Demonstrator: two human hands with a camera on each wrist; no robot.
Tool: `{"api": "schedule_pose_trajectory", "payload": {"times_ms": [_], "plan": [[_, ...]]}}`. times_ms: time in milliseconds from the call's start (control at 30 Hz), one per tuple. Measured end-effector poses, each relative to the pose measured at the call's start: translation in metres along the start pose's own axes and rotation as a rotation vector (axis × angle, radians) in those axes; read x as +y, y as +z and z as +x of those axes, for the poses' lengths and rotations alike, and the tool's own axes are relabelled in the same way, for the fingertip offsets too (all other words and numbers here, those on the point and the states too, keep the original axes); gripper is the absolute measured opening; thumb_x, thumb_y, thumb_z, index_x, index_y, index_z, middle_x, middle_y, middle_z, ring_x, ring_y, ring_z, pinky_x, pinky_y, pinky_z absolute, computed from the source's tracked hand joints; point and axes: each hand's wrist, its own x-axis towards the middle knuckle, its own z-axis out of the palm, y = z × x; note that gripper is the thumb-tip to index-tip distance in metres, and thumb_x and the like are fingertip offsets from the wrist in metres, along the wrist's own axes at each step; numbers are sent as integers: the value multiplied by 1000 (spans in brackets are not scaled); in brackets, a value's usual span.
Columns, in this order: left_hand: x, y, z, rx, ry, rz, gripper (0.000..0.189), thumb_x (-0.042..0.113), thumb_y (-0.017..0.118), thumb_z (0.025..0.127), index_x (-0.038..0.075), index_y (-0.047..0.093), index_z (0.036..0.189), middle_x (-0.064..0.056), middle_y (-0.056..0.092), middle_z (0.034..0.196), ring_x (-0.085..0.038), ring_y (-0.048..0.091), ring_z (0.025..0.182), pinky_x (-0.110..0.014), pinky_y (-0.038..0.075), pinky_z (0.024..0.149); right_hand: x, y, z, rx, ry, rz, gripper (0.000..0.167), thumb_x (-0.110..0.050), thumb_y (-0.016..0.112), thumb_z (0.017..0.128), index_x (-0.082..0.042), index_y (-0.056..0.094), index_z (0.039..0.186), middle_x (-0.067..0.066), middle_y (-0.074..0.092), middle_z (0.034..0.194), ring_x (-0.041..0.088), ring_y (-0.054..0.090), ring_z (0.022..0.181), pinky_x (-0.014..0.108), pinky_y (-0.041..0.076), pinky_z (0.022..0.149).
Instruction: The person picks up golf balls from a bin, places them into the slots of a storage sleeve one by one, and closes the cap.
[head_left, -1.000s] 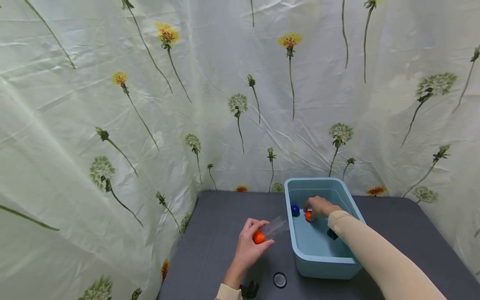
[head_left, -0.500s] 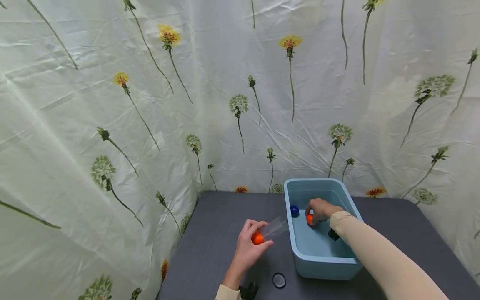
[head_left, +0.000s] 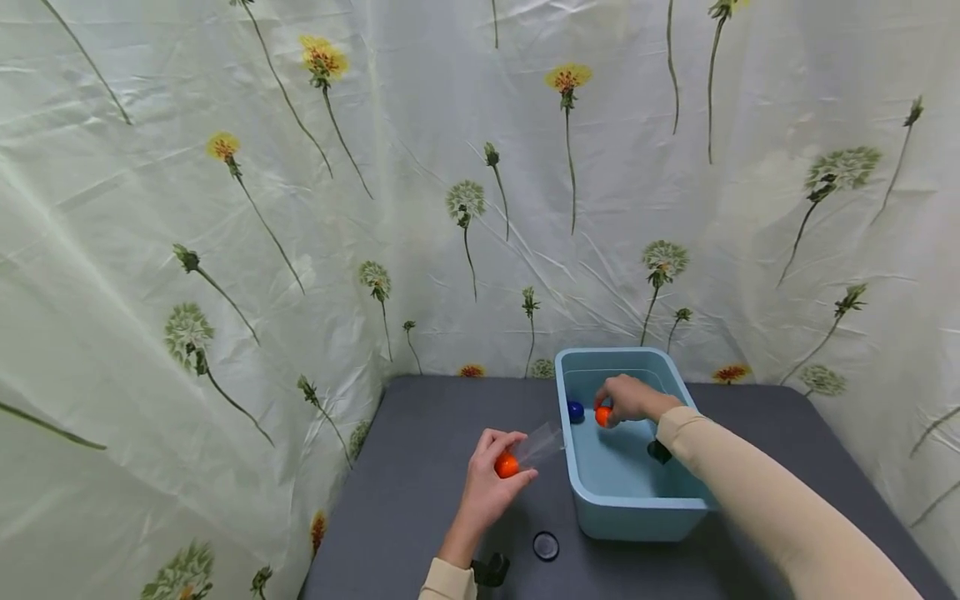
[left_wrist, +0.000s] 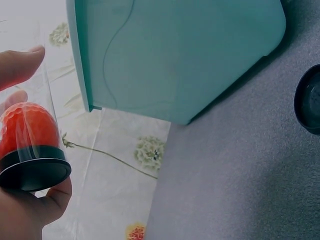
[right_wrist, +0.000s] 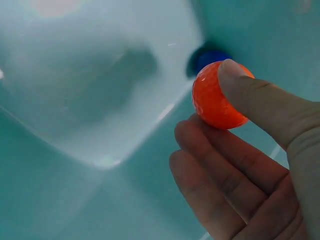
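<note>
My left hand [head_left: 486,483] grips a clear plastic tube [head_left: 540,445] that lies tilted, its far end beside the box's left wall. Inside the tube, at its black-capped bottom, sits an orange golf ball [left_wrist: 29,129]. My right hand [head_left: 628,398] reaches into a light blue box [head_left: 637,503] and pinches a second orange golf ball [right_wrist: 216,97] between thumb and fingers. A dark blue ball [head_left: 575,412] rests by the box's left wall, partly hidden behind the orange one in the right wrist view.
A round black cap [head_left: 546,546] lies on the dark grey table [head_left: 442,433] in front of the box. Behind the table hangs a pale curtain [head_left: 420,200] printed with dandelions. Black wrist cameras show under both wrists.
My right hand has lifted the orange golf ball slightly off the box floor. The left hand keeps its hold on the tube. The whole head view has shifted a little.
</note>
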Motion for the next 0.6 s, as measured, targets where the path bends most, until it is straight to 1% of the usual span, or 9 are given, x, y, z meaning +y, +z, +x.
{"api": "schedule_pose_trajectory", "payload": {"times_ms": [67, 167, 233, 300, 400, 467, 600], "plan": [[0, 0, -1, 2, -7, 1, 47, 12, 86, 81, 17, 69, 123, 2, 51, 110, -19, 55, 100, -28, 56, 80, -3, -5, -1, 15, -30, -5, 31, -8, 87, 76, -7, 77, 106, 3, 70, 94, 14, 58, 72, 34, 51, 67], [0, 1, 0, 6, -24, 0, 47, 12, 86, 81, 21, 69, 123, 3, 51, 110, -19, 55, 101, -27, 55, 81, -7, -13, -4, 32, -58, -11, 32, -10, 87, 78, -7, 77, 107, 2, 70, 92, 12, 59, 70, 33, 52, 67], [0, 1, 0, 11, -38, -8, 48, 10, 85, 81, 24, 69, 123, 3, 51, 110, -23, 55, 102, -27, 55, 82, -9, -19, -6, 36, -71, -7, 32, -10, 86, 78, -6, 77, 109, 2, 71, 92, 12, 60, 71, 33, 53, 66], [0, 1, -1, 16, -50, -13, 47, 10, 85, 81, 25, 69, 122, 2, 51, 110, -27, 56, 103, -27, 55, 82, -11, -23, -9, 36, -65, 12, 33, -10, 86, 79, -8, 76, 110, 1, 70, 94, 12, 61, 73, 33, 53, 68], [1, 1, -1, 21, -57, -24, 47, 9, 85, 81, 25, 69, 122, 0, 51, 110, -33, 56, 105, -27, 55, 82, -15, -30, -15, 45, -69, 54, 33, -10, 85, 80, -10, 76, 112, 1, 71, 97, 13, 63, 76, 34, 54, 69], [1, 1, -2, 24, -59, -23, 46, 11, 86, 81, 24, 69, 122, -1, 51, 111, -32, 56, 105, -27, 55, 83, -17, -33, -19, 59, -72, 81, 34, -11, 85, 80, -11, 75, 113, 0, 71, 98, 13, 64, 77, 34, 54, 69], [1, 1, -2, 29, -69, -19, 47, 11, 86, 81, 26, 69, 121, 1, 51, 111, -24, 55, 104, -26, 55, 83, -21, -40, -27, 94, -69, 121, 36, -13, 85, 81, -12, 74, 116, -1, 72, 97, 12, 64, 79, 35, 54, 71]]}}
